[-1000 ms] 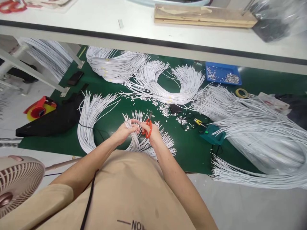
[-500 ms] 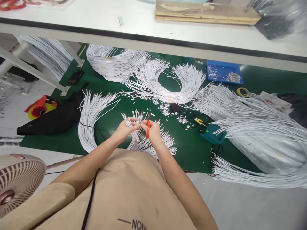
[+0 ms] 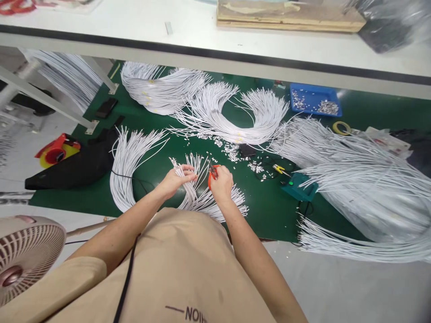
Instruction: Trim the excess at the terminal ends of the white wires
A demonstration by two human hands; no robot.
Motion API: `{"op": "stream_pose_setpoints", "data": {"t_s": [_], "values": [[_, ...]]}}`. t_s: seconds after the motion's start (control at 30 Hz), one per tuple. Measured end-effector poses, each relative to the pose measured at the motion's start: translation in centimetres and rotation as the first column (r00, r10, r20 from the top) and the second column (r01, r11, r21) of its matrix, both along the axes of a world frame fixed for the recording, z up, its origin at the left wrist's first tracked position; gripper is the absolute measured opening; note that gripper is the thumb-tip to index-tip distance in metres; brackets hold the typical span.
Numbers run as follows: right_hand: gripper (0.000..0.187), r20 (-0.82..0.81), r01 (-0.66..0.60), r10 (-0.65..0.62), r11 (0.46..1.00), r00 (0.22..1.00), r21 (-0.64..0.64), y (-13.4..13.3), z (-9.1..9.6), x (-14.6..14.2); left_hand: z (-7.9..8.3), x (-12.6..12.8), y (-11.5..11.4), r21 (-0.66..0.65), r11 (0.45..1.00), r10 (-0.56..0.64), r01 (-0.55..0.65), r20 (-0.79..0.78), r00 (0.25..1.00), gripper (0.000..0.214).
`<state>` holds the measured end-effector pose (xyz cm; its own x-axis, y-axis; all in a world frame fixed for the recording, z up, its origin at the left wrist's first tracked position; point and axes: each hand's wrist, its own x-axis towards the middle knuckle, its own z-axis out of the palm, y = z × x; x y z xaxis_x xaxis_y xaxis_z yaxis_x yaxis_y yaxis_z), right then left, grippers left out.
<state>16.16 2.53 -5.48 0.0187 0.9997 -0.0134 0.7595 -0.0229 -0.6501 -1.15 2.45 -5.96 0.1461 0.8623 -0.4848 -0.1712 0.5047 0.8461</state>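
My left hand [image 3: 175, 180] is closed around a small bunch of white wires [image 3: 189, 190], their ends sticking out past the fingers and thumb. To its right, my right hand [image 3: 222, 181] grips orange-handled pliers [image 3: 213, 172], dark jaws pointing away from me. The jaws are apart from the wires in the left hand. More loose wire ends [image 3: 237, 199] from the same bundle fan out beneath and beside my right hand. A curved bundle of white wires [image 3: 123, 179] lies to the left on the green mat [image 3: 266, 215].
Small metal terminals [image 3: 232, 152] are scattered beyond my hands. A blue tray [image 3: 314, 92] holds more of them. Large wire bundles [image 3: 164, 92] lie at the back and right. A green device [image 3: 299, 187] stands to the right, and a white shelf [image 3: 134, 27] overhangs the mat.
My right hand has moved a little right, away from my left fingertips, and the pliers have turned from upright beside the fingers into its grip. My left hand stays nearly still with the wires.
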Motion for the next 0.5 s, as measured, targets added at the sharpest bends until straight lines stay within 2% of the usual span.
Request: {"op": "stream_pose_setpoints", "data": {"t_s": [0.07, 0.13, 0.27, 0.33, 0.43, 0.5], "values": [[0.021, -0.044, 0.054, -0.052, 0.998, 0.998, 0.035, 0.0, 0.4, -0.1, -0.2, -0.1, 0.1, 0.014, 1.0, -0.019, 0.019, 0.019, 1.0, 0.046], [0.026, -0.123, 0.042, -0.036, 0.998, 0.992, 0.053, 0.1, 1.0, -0.8, -0.4, -0.1, 0.2, 0.039, 0.999, -0.036, 0.036, 0.016, 0.999, 0.046], [0.022, -0.287, -0.152, 0.151, 0.988, 0.946, 0.019, 0.2, 1.6, -2.5, -0.4, 0.1, 0.2, 0.115, 0.991, -0.067, 0.073, -0.056, 0.996, 0.047], [0.019, -0.286, -0.224, 0.195, 0.972, 0.938, -0.07, 0.3, 1.4, -3.1, -0.3, 0.1, 0.1, 0.132, 0.986, -0.094, 0.106, -0.093, 0.991, 0.051], [0.017, -0.206, -0.272, 0.218, 0.919, 0.954, -0.287, 0.5, 0.6, -3.2, 0.0, 0.0, -0.1, 0.121, 0.979, -0.144, 0.163, -0.149, 0.978, 0.055], [0.019, -0.196, -0.306, 0.251, 0.886, 0.948, -0.349, 0.6, 0.2, -3.0, 0.1, -0.1, -0.2, 0.107, 0.975, -0.174, 0.192, -0.165, 0.971, 0.058]]}}
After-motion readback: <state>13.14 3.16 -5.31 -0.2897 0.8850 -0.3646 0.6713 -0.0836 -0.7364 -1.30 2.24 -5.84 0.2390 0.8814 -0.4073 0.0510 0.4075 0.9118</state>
